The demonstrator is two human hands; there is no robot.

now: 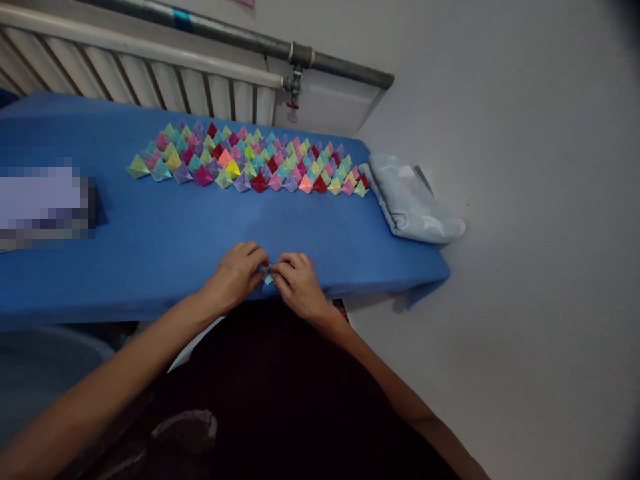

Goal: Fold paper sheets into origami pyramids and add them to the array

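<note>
Between my two hands, close to the table's front edge, is a small light-teal piece of folded paper (269,276). My left hand (239,272) pinches its left side, while the fingers of my right hand (299,280) are closed on its right side. Most of the paper is hidden behind my fingers. Farther back stand many small folded paper boats (242,183) in several close rows, coloured green, pink, purple, red, yellow and teal.
A blue cloth (165,240) covers the table. At its right end lies a folded grey-blue fabric (415,207) against the wall. A blurred-out object (40,200) is at the left. Behind the table are a white radiator (135,73) and a metal pipe (240,37).
</note>
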